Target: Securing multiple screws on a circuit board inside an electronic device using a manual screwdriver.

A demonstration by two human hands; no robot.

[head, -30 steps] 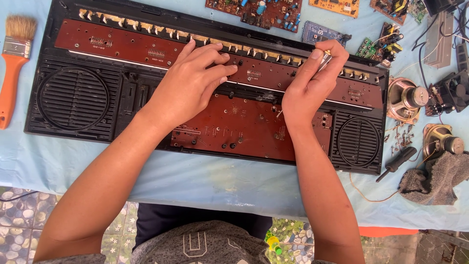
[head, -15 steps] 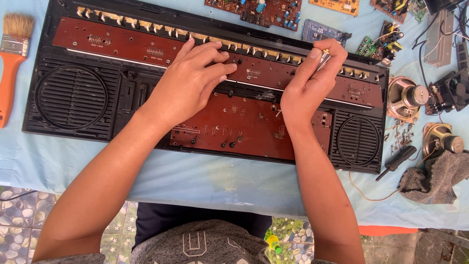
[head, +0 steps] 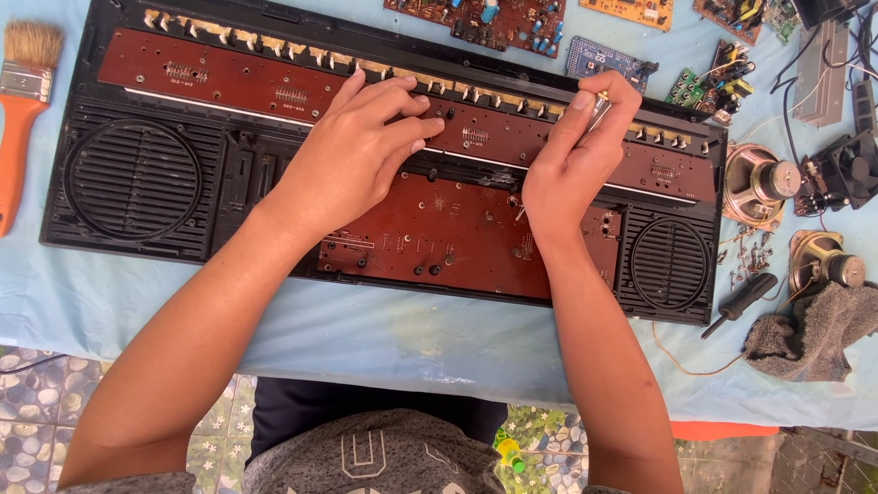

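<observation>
Your left hand (head: 361,151) covers a chunk of the brown circuit board (head: 439,233), so whatever your fingertips press on there can't be seen. Your right hand (head: 572,151) wraps a small metal-tipped tool (head: 599,102); only the tip pokes out, so no telling what kind it is. The paintbrush (head: 23,110) is clipped by the left edge, and the loose boards (head: 485,16) up top are cut off too. The tiny screws (head: 750,261) by the speaker (head: 759,183) are too small to tell apart.
</observation>
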